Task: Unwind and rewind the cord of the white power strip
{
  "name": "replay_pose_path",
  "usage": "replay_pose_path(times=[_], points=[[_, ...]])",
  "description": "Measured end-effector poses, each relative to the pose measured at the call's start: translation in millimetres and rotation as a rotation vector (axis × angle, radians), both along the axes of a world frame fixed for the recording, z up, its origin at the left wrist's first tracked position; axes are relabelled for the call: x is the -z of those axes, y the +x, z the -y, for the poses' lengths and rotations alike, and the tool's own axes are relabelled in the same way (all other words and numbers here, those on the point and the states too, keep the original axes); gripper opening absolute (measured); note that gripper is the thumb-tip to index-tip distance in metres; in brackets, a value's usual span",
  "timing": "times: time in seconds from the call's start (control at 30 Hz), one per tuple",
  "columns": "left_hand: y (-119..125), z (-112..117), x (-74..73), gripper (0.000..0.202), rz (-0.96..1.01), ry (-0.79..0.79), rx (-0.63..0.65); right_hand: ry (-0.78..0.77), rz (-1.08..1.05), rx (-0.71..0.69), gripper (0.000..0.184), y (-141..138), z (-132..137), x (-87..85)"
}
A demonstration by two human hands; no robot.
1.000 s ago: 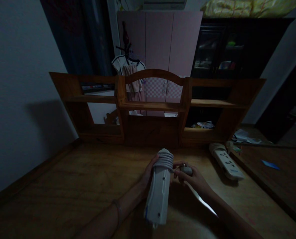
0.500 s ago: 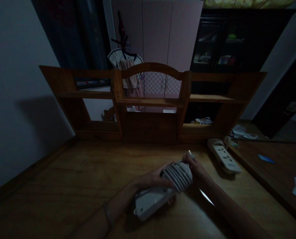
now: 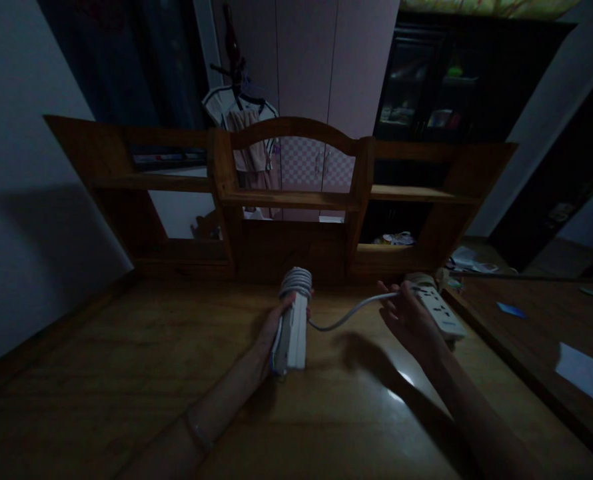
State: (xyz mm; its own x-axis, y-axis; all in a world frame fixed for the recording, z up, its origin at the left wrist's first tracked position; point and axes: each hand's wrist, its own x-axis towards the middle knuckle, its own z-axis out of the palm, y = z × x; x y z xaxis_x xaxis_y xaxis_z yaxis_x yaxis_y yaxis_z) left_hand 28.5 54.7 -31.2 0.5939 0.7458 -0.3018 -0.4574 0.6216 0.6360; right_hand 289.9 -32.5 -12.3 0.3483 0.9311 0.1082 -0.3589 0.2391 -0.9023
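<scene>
My left hand [image 3: 270,328] is closed around a white power strip [image 3: 298,337], which is turned on its narrow side above the wooden desk. Several loops of its grey cord [image 3: 296,281] are wound round the far end. A loose stretch of power cord [image 3: 359,306] curves from the strip over to my right hand [image 3: 410,319]. That hand pinches the cord, with some fingers spread; the cord's tip is hidden. Just beyond my right hand, a second white power strip [image 3: 445,319] lies on the desk, its cord bundled at its far end.
A wooden shelf unit [image 3: 289,199] spans the back of the desk [image 3: 176,373]. On the right, a brown surface [image 3: 531,333] holds a blue card [image 3: 511,310] and white paper [image 3: 586,373]. A wall [image 3: 36,267] borders the left side.
The held strip has turned more upright and shifted left. My right hand has moved right, away from the strip, drawing out a length of cord between them. The view has shifted slightly.
</scene>
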Motion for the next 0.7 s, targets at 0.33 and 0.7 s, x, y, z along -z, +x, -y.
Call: replay_pose_path(times=[0.33, 0.7], points=[[-22.9, 8.6, -26.8, 0.044, 0.077, 0.267, -0.026, 0.182, 1.146, -0.170, 0.024, -30.5, 9.4, 13.8], [-7.1, 31.0, -15.2, 0.098, -0.164, 0.441, 0.444, 0.480, 1.212, 0.784, 0.046, -16.4, 21.7, -12.6]])
